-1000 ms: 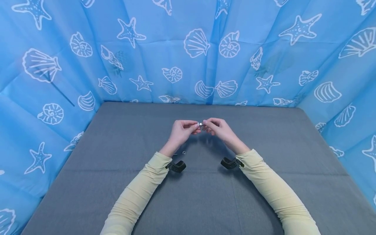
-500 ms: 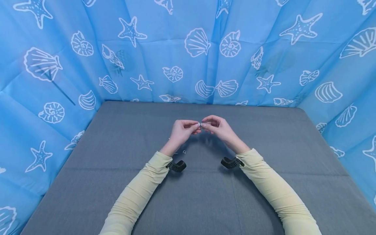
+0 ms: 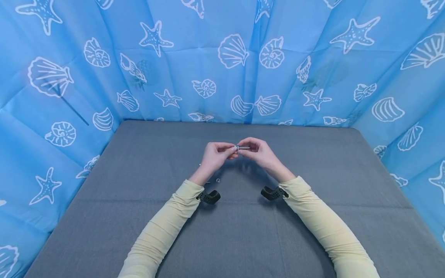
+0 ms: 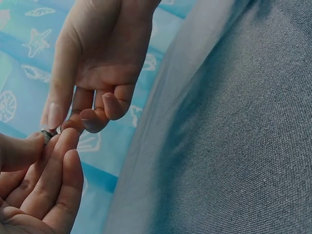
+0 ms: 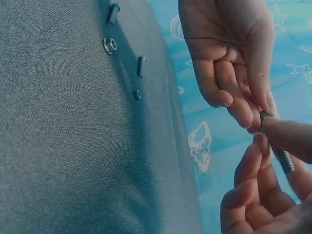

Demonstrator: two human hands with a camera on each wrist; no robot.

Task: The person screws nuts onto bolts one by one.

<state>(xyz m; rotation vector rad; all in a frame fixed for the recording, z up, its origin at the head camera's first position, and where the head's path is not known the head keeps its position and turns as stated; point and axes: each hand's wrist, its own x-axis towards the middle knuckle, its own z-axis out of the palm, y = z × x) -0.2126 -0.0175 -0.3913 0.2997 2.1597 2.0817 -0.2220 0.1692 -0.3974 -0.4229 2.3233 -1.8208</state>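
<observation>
Both hands meet above the far part of the table around one metal bolt (image 3: 244, 148). Its threaded shank (image 5: 284, 160) points toward the right palm in the right wrist view. My left hand (image 3: 213, 156) pinches the bolt's hex end (image 5: 265, 116) between thumb and fingers. From the other side, my right hand (image 3: 259, 152) pinches the bolt close to that end with thumb and index finger. In the left wrist view, fingertips cover most of the metal piece (image 4: 47, 135). Whether a separate nut sits under the fingers I cannot tell.
On the grey cloth-covered table (image 3: 243, 239) lie a flange nut (image 5: 110, 46), a bolt (image 5: 113, 14), a second bolt (image 5: 141, 66) and a small hex nut (image 5: 137, 94). A blue shell-patterned curtain (image 3: 208, 58) surrounds the table's back and sides.
The right fingers have shifted around the bolt, first closing over the bright metal end, then exposing the shank that now shows pointing right. The left hand has stayed nearly still.
</observation>
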